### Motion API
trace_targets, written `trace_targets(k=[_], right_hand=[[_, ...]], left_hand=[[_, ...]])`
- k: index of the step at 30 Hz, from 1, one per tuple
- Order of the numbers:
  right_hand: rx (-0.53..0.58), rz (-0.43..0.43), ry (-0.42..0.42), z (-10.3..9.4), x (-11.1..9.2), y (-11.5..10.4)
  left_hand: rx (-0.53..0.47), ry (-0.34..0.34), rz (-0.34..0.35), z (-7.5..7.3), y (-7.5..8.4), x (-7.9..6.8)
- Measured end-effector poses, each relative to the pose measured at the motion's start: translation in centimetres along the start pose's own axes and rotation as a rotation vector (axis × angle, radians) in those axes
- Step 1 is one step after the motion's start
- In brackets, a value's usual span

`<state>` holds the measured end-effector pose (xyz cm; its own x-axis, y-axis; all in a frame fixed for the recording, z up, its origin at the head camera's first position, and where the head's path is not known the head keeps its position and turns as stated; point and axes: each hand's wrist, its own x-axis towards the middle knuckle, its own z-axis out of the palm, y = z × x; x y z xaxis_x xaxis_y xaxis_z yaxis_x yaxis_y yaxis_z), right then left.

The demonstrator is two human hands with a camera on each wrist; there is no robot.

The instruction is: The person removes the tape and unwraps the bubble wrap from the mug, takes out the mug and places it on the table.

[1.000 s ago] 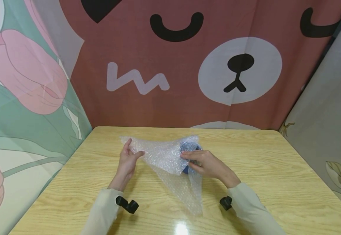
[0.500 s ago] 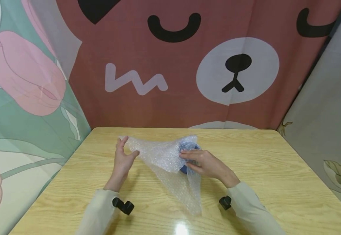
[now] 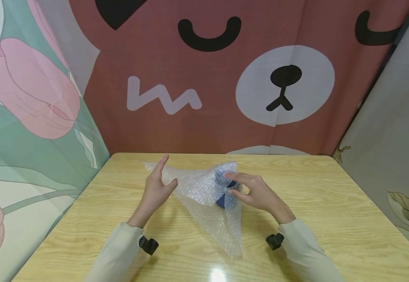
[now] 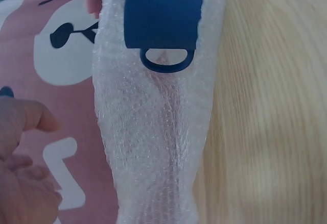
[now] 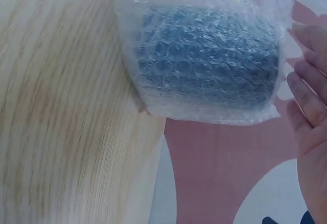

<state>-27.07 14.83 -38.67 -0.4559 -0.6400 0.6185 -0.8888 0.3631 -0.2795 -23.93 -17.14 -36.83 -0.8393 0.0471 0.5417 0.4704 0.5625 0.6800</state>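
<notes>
A dark blue mug (image 3: 220, 201) lies on its side, partly covered by a sheet of clear bubble wrap (image 3: 197, 187). Its side and looped handle show uncovered in the left wrist view, while wrap covers the mug body in the right wrist view. Over the left part of the wrap my left hand (image 3: 156, 192) is spread, thumb apart from the fingers, gripping nothing. My right hand (image 3: 260, 192) is at the mug's right end, fingers extended beside the wrapped mug. Its fingertips overlap the wrap in the head view; whether they touch is unclear.
Everything rests on a light wood-grain table (image 3: 310, 203). A trailing corner of the wrap points toward the near edge. Behind the table hangs a red-brown curtain (image 3: 190, 133) printed with a bear face, and patterned cloth hangs at both sides.
My left hand shifted left, then came back right and farther forward. The right hand has loosened from the wrapped mug and drawn slightly right. The wrap and mug stay nearly in place.
</notes>
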Motion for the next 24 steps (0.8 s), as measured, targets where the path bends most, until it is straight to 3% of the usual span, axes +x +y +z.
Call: trace_targets(k=[7, 12, 18, 24], right_hand=[[0.008, 0.092, 0.112, -0.2, -0.5, 0.2], [0.036, 0.17, 0.164, -0.2, -0.9, 0.2], [0.172, 0.286, 0.195, -0.7, -0.7, -0.9], [0.349, 0.426, 0.211, -0.2, -1.4, 0.3]], left_hand=[[0.079, -0.065, 0.346, 0.7, 0.6, 0.4], [0.101, -0.148, 0.53, 1.1, 1.0, 0.4], [0.107, -0.229, 0.648, 1.5, 1.3, 0.2], [0.166, -0.242, 0.726, 2.0, 1.5, -0.1]])
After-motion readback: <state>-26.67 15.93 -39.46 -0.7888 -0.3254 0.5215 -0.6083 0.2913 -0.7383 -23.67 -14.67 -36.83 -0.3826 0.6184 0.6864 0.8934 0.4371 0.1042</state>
